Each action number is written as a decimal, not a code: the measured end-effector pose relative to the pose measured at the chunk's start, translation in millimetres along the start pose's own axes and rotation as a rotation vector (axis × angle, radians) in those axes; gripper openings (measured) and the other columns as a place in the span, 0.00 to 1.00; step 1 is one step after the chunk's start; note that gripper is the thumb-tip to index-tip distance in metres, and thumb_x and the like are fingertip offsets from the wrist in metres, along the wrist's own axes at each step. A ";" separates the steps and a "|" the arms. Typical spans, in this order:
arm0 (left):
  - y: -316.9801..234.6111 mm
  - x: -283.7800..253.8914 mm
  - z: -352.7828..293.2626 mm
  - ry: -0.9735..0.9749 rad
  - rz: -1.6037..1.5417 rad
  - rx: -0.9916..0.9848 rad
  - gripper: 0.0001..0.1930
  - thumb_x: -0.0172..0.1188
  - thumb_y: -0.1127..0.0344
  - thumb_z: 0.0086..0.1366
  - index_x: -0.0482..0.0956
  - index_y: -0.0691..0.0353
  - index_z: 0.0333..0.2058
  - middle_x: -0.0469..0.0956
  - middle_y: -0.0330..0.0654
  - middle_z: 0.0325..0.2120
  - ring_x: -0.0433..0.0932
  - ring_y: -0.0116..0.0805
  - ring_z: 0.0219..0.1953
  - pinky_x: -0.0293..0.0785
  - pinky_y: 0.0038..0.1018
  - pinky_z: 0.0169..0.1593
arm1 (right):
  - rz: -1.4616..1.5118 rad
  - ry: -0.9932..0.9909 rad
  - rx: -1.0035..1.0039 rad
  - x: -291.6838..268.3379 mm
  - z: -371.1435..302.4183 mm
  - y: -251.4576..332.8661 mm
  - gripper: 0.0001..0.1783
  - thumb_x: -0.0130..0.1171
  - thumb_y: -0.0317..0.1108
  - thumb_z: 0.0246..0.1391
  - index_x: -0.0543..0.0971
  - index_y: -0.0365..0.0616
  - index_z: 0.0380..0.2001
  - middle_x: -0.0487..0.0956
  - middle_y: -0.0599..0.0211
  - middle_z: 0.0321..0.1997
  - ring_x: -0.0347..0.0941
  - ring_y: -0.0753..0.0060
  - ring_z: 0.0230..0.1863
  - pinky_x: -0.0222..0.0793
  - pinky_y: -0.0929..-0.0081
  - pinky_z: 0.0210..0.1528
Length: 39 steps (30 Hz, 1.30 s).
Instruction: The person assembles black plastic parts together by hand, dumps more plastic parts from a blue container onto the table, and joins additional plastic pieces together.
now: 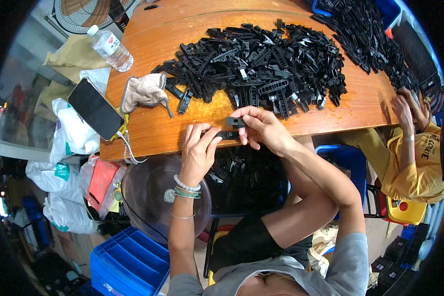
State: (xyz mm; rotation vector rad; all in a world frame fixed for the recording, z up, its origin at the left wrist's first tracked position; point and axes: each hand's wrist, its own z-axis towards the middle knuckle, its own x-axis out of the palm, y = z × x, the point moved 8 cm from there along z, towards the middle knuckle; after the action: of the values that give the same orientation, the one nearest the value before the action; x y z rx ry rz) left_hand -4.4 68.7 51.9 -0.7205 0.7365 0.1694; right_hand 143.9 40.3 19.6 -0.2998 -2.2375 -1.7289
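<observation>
Both my hands are above the near edge of the wooden table [180, 133]. My left hand [198, 150], with beads and bangles at the wrist, pinches a small dark plastic part [228, 135]. My right hand [267, 129] grips a black plastic clip-like piece [234, 121] between thumb and fingers, just above the other part. Whether the two pieces touch I cannot tell. Beyond my hands spreads a large pile of black plastic parts [261, 64], some ladder-shaped, some with shiny metal bits.
Left on the table are a beige cloth pouch [144, 92], a phone [96, 108] on a cable and a water bottle [111, 48]. Below stand a clear round tub [138, 197] and a blue crate [128, 261]. A person in yellow [414, 163] handles a second black pile [365, 42].
</observation>
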 end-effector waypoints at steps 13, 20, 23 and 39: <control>12.2 4.5 -2.4 0.010 -0.082 -0.085 0.11 0.65 0.73 0.52 0.80 0.65 0.36 0.72 0.43 0.32 0.70 0.41 0.36 0.68 0.34 0.39 | -1.022 -0.145 -0.350 -7.1 -23.1 19.3 0.16 0.63 0.27 0.48 0.79 0.36 0.43 0.76 0.60 0.29 0.72 0.58 0.27 0.70 0.67 0.34; 9.3 5.5 -0.2 0.036 -0.040 -0.047 0.12 0.65 0.73 0.51 0.80 0.62 0.36 0.74 0.40 0.33 0.70 0.42 0.37 0.64 0.36 0.42 | -1.007 -0.115 -0.415 -4.0 -13.3 23.3 0.15 0.66 0.27 0.44 0.81 0.35 0.38 0.75 0.59 0.33 0.71 0.58 0.40 0.67 0.67 0.43; 6.8 6.9 3.7 0.061 -0.074 0.009 0.11 0.65 0.74 0.50 0.80 0.64 0.36 0.74 0.42 0.33 0.70 0.42 0.38 0.65 0.35 0.42 | -0.976 -0.079 -0.383 1.6 -4.9 18.4 0.15 0.66 0.26 0.41 0.82 0.35 0.37 0.75 0.60 0.35 0.70 0.58 0.42 0.67 0.67 0.44; 21.7 10.2 16.0 0.033 -0.348 -0.201 0.17 0.70 0.68 0.51 0.79 0.67 0.39 0.76 0.43 0.32 0.74 0.32 0.31 0.72 0.27 0.37 | -1.092 0.108 -0.341 12.8 -54.1 -18.0 0.12 0.61 0.24 0.48 0.79 0.34 0.38 0.76 0.53 0.41 0.76 0.50 0.37 0.72 0.65 0.42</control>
State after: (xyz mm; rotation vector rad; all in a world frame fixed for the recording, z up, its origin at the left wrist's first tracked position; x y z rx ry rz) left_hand 3.7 94.4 41.7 -1.0332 0.6194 -0.0868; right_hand 131.5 -16.8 20.6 1.1295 -2.1182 -2.5040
